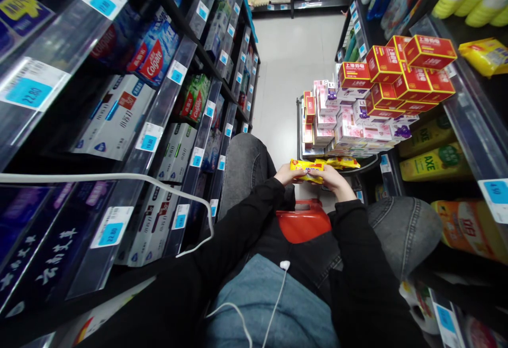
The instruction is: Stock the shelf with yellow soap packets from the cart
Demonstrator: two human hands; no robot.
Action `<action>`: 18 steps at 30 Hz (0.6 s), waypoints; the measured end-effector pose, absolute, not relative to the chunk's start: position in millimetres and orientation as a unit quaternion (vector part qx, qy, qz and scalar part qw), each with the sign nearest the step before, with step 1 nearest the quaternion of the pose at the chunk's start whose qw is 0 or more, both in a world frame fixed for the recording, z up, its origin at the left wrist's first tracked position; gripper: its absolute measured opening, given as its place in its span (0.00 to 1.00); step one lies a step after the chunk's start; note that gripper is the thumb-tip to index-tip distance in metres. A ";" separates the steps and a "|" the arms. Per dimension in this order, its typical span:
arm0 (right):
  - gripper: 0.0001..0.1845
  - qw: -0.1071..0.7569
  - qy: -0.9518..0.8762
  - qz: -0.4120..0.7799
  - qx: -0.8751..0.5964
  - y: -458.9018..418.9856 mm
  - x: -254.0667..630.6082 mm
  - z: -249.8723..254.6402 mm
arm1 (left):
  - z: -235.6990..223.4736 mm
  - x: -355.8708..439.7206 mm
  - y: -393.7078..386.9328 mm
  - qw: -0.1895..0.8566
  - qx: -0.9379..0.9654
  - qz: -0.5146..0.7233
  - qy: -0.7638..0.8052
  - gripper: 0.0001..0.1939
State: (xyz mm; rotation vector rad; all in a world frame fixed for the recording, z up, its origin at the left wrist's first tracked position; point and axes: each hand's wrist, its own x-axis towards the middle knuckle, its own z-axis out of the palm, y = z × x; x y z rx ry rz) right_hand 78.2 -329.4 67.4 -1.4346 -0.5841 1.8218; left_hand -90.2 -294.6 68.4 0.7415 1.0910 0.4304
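Note:
In front of my knees, both hands hold one yellow-wrapped bar, which looks like a packet of soap [305, 166]. My left hand [288, 175] grips its left end, with fingers closed round it. At the other end my right hand [335, 179] is closed on it too. Just beyond, more yellow packets [344, 162] lie at the near edge of a dark basket [298, 125]. Pink and white soap boxes [351, 130] are stacked in this basket, with red and yellow soap boxes [413, 83] piled on top.
Toothpaste shelves [166, 105] line the left side. On the right, another shelf [472, 131] carries yellow bottles [436, 161] and a loose yellow packet [484, 56]. Between my legs is a red stool [305, 223]. A white cable [174, 192] crosses the left side. The floor [291, 51] runs ahead.

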 end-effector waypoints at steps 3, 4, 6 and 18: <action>0.22 0.372 -0.228 0.705 -0.560 -329.8 77.8 68.7 | 67.4 -90.0 -294.7 0.768 0.348 0.200 0.499 0.26; 0.23 0.374 -0.229 0.703 -0.560 -330.0 77.6 68.5 | 67.0 -89.8 -294.7 0.767 0.349 0.201 0.499 0.27; 0.24 0.380 -0.232 0.698 -0.561 -330.1 77.1 67.1 | 66.2 -89.4 -294.7 0.765 0.353 0.204 0.499 0.27; 0.27 0.389 -0.278 0.679 -0.557 -328.5 78.2 64.5 | 64.3 -87.9 -295.8 0.752 0.367 0.238 0.492 0.34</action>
